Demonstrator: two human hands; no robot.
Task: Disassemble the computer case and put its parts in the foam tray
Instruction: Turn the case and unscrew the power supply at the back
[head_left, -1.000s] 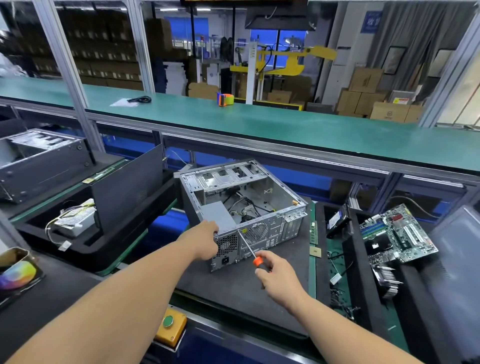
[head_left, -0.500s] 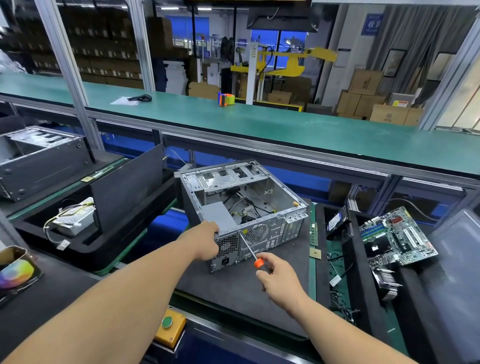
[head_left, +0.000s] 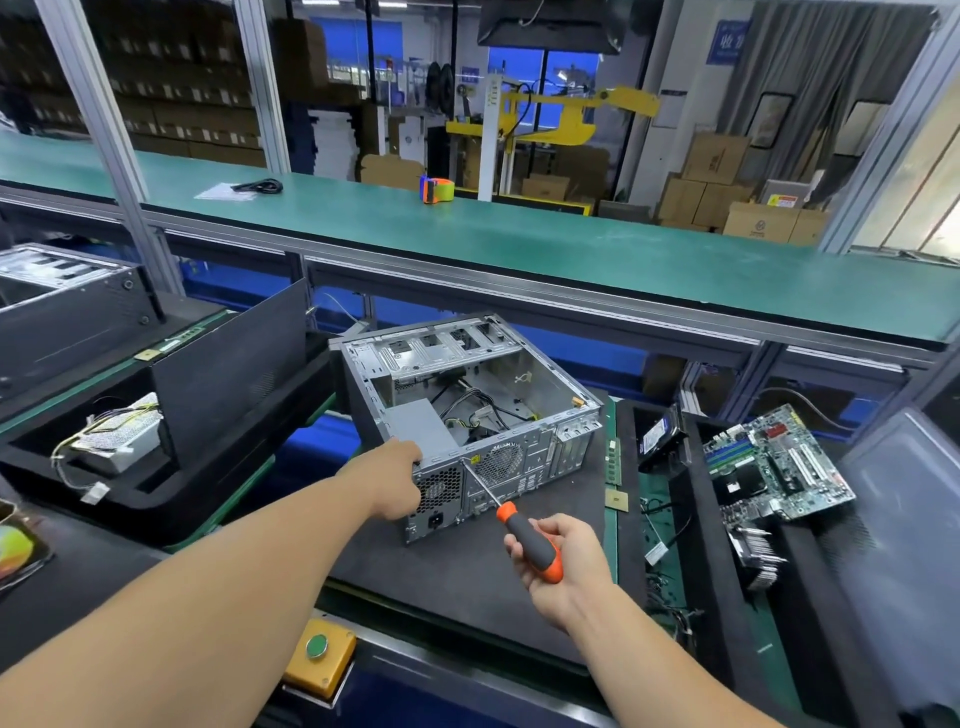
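Nearest, the right hand (head_left: 558, 566) is curled round the orange-and-grey grip of a screwdriver (head_left: 530, 543); its thin steel shaft slants up to the rear panel of the computer case (head_left: 470, 402), tip near the top edge beside the round fan grille. The handle looks rubbery and sure in the grasp. The left hand (head_left: 397, 475) clasps the case's near left corner, over the power supply (head_left: 421, 428), steadying it. The case lies open side up on a dark mat at the table's near edge: stamped sheet steel, stiff, probably fairly heavy, with thin edges that may be sharp, so folded rims are the safer hold. Loose cables inside will flop. Right of it, the black foam tray (head_left: 691, 499), soft and matte, holds a fragile motherboard (head_left: 774, 465).
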